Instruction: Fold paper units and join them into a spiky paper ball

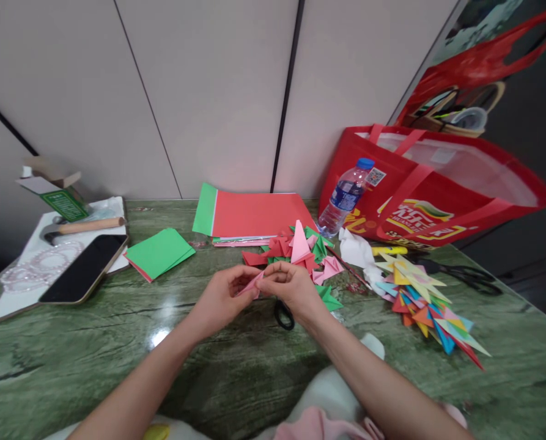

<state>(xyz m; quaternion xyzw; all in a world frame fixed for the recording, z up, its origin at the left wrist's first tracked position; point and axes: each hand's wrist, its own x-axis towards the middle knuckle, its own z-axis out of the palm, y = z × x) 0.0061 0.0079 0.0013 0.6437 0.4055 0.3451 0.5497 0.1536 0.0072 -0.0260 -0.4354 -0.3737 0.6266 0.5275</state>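
Between my two hands is a small folded piece of pink paper [253, 285], partly covered by my fingers. My left hand [224, 298] pinches it from the left, and the fingertips of my right hand [293, 288] close on its right end. Just behind my hands lies a heap of folded paper pieces [300, 247] in red, pink and green. Scissors with black handles [284, 315] lie below my right hand, their blades hidden by it. A green folded paper piece [329, 297] rests right of that hand.
Red paper sheets [263, 214] lie by the wall, green paper squares [160, 252] to the left. Further left are a phone [87, 269], a hammer [89, 226] and a small box [64, 201]. At right stand a water bottle [346, 198], a red bag [419, 183] and multicoloured folded paper [431, 311].
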